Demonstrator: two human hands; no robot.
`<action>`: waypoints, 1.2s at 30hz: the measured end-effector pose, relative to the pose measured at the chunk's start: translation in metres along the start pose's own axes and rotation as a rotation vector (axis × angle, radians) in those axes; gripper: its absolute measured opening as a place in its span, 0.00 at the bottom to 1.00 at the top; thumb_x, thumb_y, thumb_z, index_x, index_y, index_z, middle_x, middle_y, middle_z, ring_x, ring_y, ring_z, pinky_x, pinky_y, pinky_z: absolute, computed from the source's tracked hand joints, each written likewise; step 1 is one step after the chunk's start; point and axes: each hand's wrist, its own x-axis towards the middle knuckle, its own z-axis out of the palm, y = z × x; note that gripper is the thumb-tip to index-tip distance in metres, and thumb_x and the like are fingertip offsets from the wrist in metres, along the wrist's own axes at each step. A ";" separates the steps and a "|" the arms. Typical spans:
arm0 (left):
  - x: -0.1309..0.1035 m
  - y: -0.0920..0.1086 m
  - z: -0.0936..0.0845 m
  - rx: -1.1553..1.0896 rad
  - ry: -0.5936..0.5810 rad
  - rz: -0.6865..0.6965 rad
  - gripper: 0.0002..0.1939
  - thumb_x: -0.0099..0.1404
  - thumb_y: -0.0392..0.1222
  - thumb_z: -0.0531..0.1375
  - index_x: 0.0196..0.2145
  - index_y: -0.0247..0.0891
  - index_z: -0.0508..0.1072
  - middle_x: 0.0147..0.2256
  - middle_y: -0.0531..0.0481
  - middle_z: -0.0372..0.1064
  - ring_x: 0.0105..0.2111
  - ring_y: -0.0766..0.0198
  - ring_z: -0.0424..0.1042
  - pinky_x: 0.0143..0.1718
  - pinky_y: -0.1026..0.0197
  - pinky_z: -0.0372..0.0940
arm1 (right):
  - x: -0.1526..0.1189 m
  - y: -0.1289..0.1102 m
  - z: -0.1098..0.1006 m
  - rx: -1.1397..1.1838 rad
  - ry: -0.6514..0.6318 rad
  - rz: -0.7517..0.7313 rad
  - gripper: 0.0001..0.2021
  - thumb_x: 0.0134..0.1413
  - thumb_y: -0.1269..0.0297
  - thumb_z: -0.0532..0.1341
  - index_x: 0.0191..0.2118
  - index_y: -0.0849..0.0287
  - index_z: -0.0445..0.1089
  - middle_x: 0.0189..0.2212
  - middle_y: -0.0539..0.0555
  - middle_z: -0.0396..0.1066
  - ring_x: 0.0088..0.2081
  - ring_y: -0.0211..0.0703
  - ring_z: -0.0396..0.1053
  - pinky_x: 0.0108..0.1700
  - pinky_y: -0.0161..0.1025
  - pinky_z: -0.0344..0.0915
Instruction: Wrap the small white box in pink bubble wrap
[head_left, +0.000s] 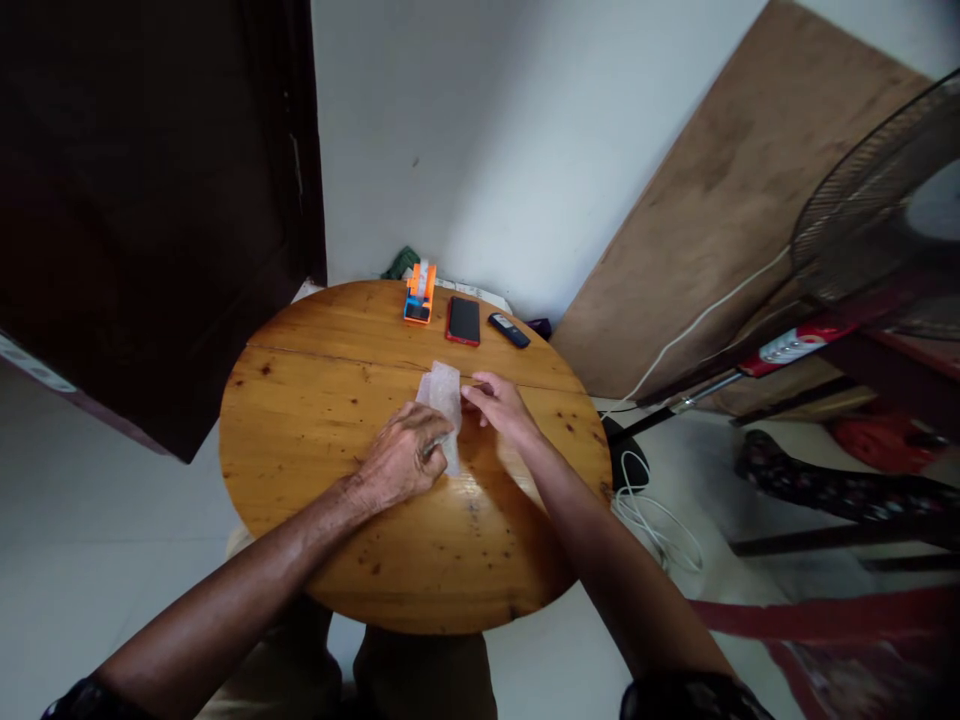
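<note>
Two bare hands met around a pale, see-through wrap [445,382] near the middle of a round wooden surface [300,420]. From where I stood, the left hand [405,450] lay over the wrap's near left part, its fingers curled and the thumb close to the forefinger. I could not tell whether that grip had pinched the sheet or only rested on it. The right hand [501,402] was just beside the wrap's right edge, its grip loosely parted, thumb and forefinger a little apart and nothing seen between them; whether a fingertip touched the edge was too fine to make out. The wrap ran lengthwise from near to far, with a second layer showing at its far left.

Toward the far rim stood an orange and blue tape dispenser [418,300]. Right of it lay a red-edged phone [464,321], dark screen up, and right of that a dark handset [509,330], set at a slant. Beyond the surface rose a pale wall [480,130]. A dark door [150,180] filled the far left. On the right, a brown board [697,180] leaned behind a fan [791,348], and a white cable [637,497] lay looped on the floor [712,470].
</note>
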 end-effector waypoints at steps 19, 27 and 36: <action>-0.001 0.011 -0.011 0.084 -0.064 -0.103 0.12 0.62 0.32 0.57 0.40 0.39 0.79 0.43 0.46 0.76 0.43 0.56 0.74 0.52 0.48 0.67 | 0.024 -0.003 0.033 0.155 -0.053 -0.064 0.07 0.39 0.62 0.63 0.24 0.57 0.64 0.19 0.43 0.61 0.22 0.33 0.56 0.24 0.32 0.51; -0.001 0.004 -0.011 0.053 -0.046 -0.116 0.12 0.60 0.30 0.59 0.38 0.40 0.79 0.43 0.47 0.76 0.44 0.57 0.74 0.50 0.51 0.68 | -0.016 -0.043 0.004 0.187 -0.208 -0.259 0.10 0.43 0.58 0.64 0.28 0.56 0.63 0.24 0.45 0.64 0.27 0.36 0.60 0.31 0.34 0.58; -0.013 0.020 -0.005 0.352 -0.003 -0.251 0.14 0.63 0.36 0.60 0.46 0.37 0.77 0.46 0.40 0.70 0.48 0.50 0.68 0.52 0.46 0.66 | -0.085 -0.036 0.003 -0.090 -0.214 -0.555 0.03 0.55 0.66 0.57 0.33 0.56 0.67 0.31 0.49 0.71 0.33 0.38 0.66 0.39 0.36 0.62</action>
